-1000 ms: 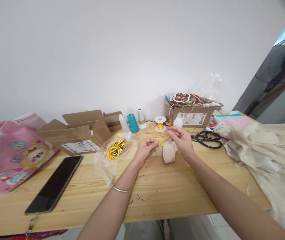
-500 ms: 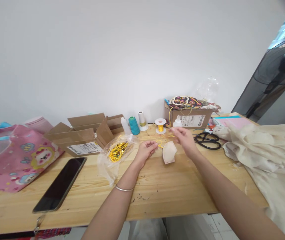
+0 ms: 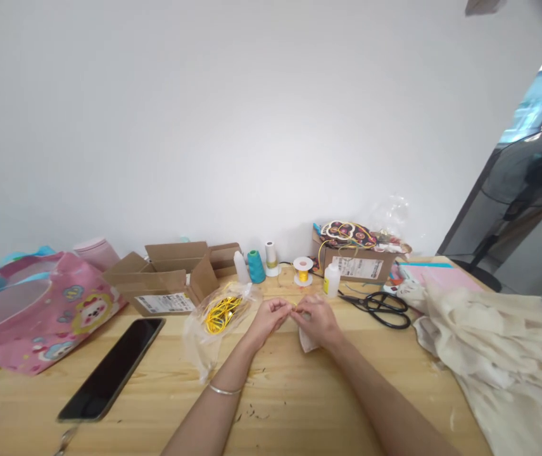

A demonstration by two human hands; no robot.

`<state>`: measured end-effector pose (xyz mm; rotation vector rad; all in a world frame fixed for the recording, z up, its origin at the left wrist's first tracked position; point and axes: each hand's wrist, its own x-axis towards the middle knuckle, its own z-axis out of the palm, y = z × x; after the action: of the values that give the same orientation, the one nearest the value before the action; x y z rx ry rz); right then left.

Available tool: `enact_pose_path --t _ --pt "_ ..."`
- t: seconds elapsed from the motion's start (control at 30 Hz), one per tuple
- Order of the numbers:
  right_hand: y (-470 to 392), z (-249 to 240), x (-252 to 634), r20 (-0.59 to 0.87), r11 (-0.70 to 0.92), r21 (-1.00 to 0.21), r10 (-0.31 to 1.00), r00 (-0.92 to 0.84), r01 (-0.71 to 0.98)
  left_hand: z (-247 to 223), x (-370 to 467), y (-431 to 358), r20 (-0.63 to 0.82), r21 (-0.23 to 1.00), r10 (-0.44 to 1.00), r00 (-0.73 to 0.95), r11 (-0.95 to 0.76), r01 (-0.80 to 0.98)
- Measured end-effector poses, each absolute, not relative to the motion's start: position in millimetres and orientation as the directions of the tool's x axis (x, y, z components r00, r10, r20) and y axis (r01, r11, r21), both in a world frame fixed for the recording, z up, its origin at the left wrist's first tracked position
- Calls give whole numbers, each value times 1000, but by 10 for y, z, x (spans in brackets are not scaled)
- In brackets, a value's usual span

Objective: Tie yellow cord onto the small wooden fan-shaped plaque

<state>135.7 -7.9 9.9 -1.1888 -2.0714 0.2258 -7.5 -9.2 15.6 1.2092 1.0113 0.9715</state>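
My left hand (image 3: 271,316) and my right hand (image 3: 317,321) meet over the middle of the table, fingertips pinched close together. Between the fingertips shows a small bit of yellow cord (image 3: 294,305). Both hands are closed on it. Under my right hand hangs or lies a small cream fabric piece (image 3: 308,343), mostly covered by the palm; whether it touches the table I cannot tell. Beyond the hands stand a spool of yellow cord (image 3: 302,276) and a small white bottle with a yellow label (image 3: 332,280).
Left are a plastic bag of yellow cord (image 3: 221,315), an open cardboard box (image 3: 157,282), a phone (image 3: 114,367) and a pink bag (image 3: 57,316). Teal thread (image 3: 256,266) stands behind. Black scissors (image 3: 385,307), a filled box (image 3: 359,263) and cream cloth (image 3: 489,342) lie right.
My right hand has come left and down to meet my left hand at the cord, now covering most of the fabric piece. The view has tilted up.
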Motion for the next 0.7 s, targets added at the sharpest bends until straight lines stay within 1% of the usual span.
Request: enact_pose_path --t 0.17,0.27,0.47,0.53,0.63,0.67,0.7 --pt "-34 1 1278 504 534 -525 822 -264 662 147 -79 -70 -85 995 971 224 92 -22" --pt "-30 -23 1268 502 539 -545 824 -265 643 157 -77 -80 -103 995 973 206 105 2" --pt "-12 -28 1318 480 517 -566 840 -253 642 80 -46 -30 -71 997 969 236 62 44" --pt "11 -44 1327 480 511 -566 842 -245 647 64 -11 17 -82 993 969 234 60 98" --pt "31 -66 1331 477 514 -560 841 -254 649 169 -3 1 -83 969 983 163 41 244" --pt "31 -70 1332 473 514 -562 842 -258 648 239 -41 -57 -40 954 993 115 4 301" --pt "28 -71 1334 469 514 -567 844 -262 643 318 -109 -152 26 934 994 107 -63 353"
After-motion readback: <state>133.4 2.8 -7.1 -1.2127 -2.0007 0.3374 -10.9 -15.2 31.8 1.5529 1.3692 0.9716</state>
